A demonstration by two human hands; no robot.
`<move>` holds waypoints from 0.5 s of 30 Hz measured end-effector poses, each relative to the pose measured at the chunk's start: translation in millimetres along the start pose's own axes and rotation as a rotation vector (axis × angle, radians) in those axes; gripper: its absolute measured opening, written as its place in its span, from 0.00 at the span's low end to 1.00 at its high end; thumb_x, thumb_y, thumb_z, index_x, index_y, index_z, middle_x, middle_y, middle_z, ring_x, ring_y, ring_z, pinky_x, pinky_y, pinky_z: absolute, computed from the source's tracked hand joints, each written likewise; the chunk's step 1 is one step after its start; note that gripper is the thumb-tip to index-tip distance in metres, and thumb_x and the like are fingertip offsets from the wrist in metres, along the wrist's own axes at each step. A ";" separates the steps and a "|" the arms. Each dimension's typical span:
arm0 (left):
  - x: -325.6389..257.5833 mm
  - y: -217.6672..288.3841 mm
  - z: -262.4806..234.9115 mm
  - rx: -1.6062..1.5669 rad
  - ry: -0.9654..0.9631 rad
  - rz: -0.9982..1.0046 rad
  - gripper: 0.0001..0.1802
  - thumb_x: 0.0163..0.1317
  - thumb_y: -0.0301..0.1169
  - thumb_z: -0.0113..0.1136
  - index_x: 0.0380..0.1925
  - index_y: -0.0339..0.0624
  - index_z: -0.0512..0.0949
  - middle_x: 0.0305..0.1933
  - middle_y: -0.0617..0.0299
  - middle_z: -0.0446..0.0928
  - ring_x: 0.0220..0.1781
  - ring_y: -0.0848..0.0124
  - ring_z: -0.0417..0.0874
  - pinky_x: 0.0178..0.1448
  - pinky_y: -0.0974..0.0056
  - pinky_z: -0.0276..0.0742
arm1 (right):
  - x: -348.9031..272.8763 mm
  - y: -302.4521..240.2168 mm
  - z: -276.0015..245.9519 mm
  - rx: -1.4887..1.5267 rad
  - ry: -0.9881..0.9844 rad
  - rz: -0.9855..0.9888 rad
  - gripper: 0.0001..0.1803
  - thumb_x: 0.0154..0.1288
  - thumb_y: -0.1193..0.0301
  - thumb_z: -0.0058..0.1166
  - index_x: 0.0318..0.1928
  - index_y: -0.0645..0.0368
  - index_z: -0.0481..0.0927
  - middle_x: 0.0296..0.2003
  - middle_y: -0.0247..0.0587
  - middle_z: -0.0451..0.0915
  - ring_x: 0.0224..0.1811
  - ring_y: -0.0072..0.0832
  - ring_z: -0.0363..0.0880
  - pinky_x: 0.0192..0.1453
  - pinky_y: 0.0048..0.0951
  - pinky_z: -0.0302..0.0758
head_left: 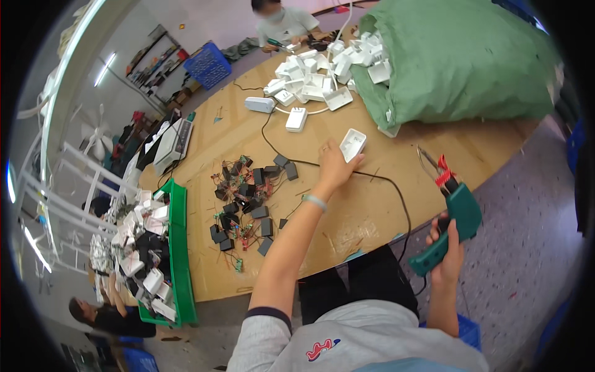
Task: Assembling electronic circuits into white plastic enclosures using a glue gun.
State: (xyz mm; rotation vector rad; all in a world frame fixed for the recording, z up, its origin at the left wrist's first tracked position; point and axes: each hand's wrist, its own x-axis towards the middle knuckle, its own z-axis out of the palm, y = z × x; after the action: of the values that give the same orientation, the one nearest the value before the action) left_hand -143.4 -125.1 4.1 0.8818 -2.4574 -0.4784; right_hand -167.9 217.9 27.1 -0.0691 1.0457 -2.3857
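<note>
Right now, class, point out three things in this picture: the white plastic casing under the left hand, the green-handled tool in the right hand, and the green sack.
white plastic casing (354,144), head view, its top face.
green-handled tool (462,214), head view, its green body.
green sack (465,59), head view, its bulging side.

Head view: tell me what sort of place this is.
Probably a small electronics dismantling workshop: white plastic adapter casings spill from a green sack, small circuit boards lie piled on the wooden table, and the right hand holds a green power tool.

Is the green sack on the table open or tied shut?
Open. The green sack lies on its side on the table, white plastic casings spilling from its mouth.
</note>
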 end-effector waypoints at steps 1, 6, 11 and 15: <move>5.5 2.5 3.5 0.038 -0.168 -0.099 0.35 0.63 0.46 0.69 0.57 0.28 0.69 0.54 0.35 0.76 0.60 0.40 0.74 0.64 0.44 0.70 | -3.9 -4.9 -6.1 0.000 -0.016 0.004 0.17 0.79 0.61 0.53 0.56 0.60 0.75 0.42 0.39 0.78 0.35 0.21 0.73 0.40 0.25 0.73; -40.2 26.2 -31.9 0.091 0.066 0.213 0.32 0.56 0.35 0.72 0.57 0.31 0.70 0.54 0.40 0.73 0.57 0.42 0.72 0.62 0.45 0.71 | -4.0 -16.9 -34.7 -0.048 0.014 -0.082 0.16 0.78 0.63 0.54 0.57 0.60 0.74 0.43 0.38 0.78 0.36 0.21 0.73 0.40 0.26 0.74; -142.4 15.9 -83.2 0.116 -0.027 0.318 0.35 0.49 0.31 0.77 0.56 0.35 0.71 0.57 0.45 0.71 0.59 0.45 0.70 0.62 0.48 0.71 | -11.3 -5.8 -31.9 -0.090 0.003 -0.098 0.16 0.78 0.64 0.54 0.57 0.60 0.74 0.43 0.39 0.79 0.37 0.21 0.74 0.40 0.25 0.73; -155.9 -16.6 -80.7 -0.044 0.027 0.219 0.37 0.46 0.35 0.80 0.56 0.39 0.73 0.56 0.47 0.72 0.60 0.45 0.72 0.63 0.50 0.71 | -28.8 8.3 -16.0 -0.189 -0.045 -0.102 0.16 0.78 0.65 0.54 0.57 0.61 0.74 0.44 0.40 0.79 0.37 0.21 0.74 0.41 0.25 0.73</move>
State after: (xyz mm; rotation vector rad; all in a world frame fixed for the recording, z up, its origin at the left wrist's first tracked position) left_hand 14.2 -46.6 12.7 0.5884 -2.4717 -0.4364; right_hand -143.4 238.0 14.7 -0.2485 1.2717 -2.3563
